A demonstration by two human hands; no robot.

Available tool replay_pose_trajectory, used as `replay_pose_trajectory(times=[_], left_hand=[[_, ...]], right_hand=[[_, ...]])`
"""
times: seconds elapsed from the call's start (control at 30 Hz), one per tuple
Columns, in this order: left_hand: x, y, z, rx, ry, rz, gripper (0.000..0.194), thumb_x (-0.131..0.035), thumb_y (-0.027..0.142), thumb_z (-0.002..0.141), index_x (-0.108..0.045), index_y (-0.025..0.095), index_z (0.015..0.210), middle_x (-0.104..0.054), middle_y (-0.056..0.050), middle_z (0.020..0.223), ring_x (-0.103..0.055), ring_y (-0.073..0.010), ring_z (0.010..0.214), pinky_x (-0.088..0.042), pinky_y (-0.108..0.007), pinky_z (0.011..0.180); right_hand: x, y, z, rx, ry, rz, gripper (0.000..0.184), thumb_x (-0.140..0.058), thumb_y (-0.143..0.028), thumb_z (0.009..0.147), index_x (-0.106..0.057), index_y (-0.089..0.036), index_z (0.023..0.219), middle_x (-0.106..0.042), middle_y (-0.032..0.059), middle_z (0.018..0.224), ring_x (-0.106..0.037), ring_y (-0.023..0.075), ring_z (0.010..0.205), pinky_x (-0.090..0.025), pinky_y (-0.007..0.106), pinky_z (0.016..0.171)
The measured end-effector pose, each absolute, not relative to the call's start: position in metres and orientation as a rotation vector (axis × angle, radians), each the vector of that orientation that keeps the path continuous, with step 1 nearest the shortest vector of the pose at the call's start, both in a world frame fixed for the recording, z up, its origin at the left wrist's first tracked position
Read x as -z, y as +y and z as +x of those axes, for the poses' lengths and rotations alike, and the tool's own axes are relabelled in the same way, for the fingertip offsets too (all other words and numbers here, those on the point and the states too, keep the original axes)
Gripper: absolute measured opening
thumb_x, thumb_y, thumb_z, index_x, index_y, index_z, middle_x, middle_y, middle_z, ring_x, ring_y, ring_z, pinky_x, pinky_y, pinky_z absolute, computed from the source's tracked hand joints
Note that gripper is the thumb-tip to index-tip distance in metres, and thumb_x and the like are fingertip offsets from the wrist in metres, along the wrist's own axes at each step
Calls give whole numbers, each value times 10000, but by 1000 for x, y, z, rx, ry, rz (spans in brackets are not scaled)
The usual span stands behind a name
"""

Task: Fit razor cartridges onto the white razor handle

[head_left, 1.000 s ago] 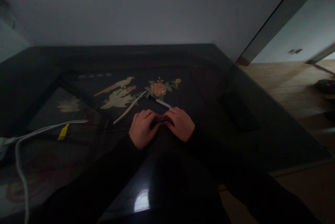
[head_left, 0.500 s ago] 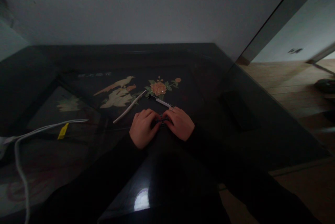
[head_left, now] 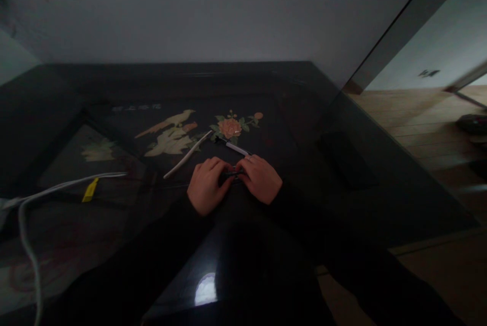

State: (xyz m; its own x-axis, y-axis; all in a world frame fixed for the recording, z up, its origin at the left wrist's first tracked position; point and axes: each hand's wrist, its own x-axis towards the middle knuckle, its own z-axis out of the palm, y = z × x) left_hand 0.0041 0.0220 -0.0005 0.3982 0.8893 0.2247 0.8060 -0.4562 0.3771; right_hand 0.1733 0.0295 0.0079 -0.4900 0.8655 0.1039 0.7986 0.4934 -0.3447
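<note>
On the dim, glossy desk (head_left: pixel 399 189), at six o'clock from the flower picture (head_left: pixel 230 128), left hand (head_left: pixel 208 184) and right hand (head_left: pixel 261 178) hold a small dark piece (head_left: pixel 236 173) in narrow pinching grips, apparently a fine-handling step whose next move calls for steadiness.

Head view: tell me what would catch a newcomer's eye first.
Probably the left hand and right hand, holding a small dark item between them near the centre. Next, the orange-pink flower design beyond them on the dark tabletop, then the yellow tag at left.
</note>
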Motion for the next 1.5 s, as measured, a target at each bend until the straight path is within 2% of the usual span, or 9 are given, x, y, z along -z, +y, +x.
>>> replay_pose_trajectory(times=[0.17,0.33,0.5,0.87,1.07,1.17,1.27,1.37,1.5], left_hand=[[0,21,4,-573,1504,2449,102,-533,224,840,-607,195,904,-618,-49,904,-557,-236,908,-384,-371,770],[1,20,4,-625,1509,2458,136,-547,243,836,-599,193,952,-619,-59,956,-555,-241,934,-387,-378,781],[1,21,5,-596,1507,2446,114,-543,241,839,-612,198,919,-626,-56,925,-558,-240,913,-390,-376,763],[-2,23,4,-592,1516,2436,100,-572,238,815,-608,195,898,-626,-54,927,-563,-239,913,-403,-378,772],[-7,26,1,-776,1361,2280,222,-600,225,789,-576,186,1006,-614,-65,980,-556,-217,940,-439,-381,822],[-16,28,0,-890,1240,2024,247,-573,274,815,-582,171,1040,-623,-68,979,-574,-189,882,-468,-357,802],[-23,28,-2,-824,1122,1686,328,-535,396,839,-597,150,1047,-644,-64,915,-597,-176,798,-490,-341,749],[-25,27,-3,-650,935,1365,437,-539,523,807,-615,140,1002,-647,-78,851,-595,-169,705,-494,-323,647],[-23,22,-2,-510,775,1116,478,-621,564,728,-620,147,962,-651,-135,931,-590,-170,687,-466,-303,568]], right_hand=[[-7,30,173,-369,-2485,-1404,114,-559,-140,859,-592,-131,967,-632,92,1002,-539,223,975,-396,333,860],[-6,30,173,-362,-2479,-1412,103,-566,-148,857,-584,-140,958,-631,91,993,-538,223,964,-394,334,850],[-6,29,173,-362,-2459,-1400,105,-567,-126,849,-576,-149,951,-633,80,984,-540,218,950,-389,333,817],[-8,33,176,-396,-2443,-1408,54,-602,-185,852,-620,-159,896,-627,65,920,-546,199,909,-383,311,787],[-7,38,180,-445,-2332,-1327,25,-612,-173,841,-628,-153,840,-600,45,834,-530,176,832,-377,288,751],[-14,40,185,-568,-2206,-1254,31,-630,-160,826,-627,-150,796,-550,10,738,-512,146,735,-378,258,691],[-25,42,191,-745,-2101,-1144,29,-642,-154,813,-634,-150,785,-512,-17,697,-496,118,663,-381,233,633],[-35,42,197,-933,-2075,-1007,36,-652,-173,802,-641,-145,784,-521,-17,713,-505,109,653,-392,225,609],[-41,42,202,-1127,-2084,-863,73,-672,-206,784,-637,-144,767,-559,-1,752,-534,121,710,-423,245,662]])
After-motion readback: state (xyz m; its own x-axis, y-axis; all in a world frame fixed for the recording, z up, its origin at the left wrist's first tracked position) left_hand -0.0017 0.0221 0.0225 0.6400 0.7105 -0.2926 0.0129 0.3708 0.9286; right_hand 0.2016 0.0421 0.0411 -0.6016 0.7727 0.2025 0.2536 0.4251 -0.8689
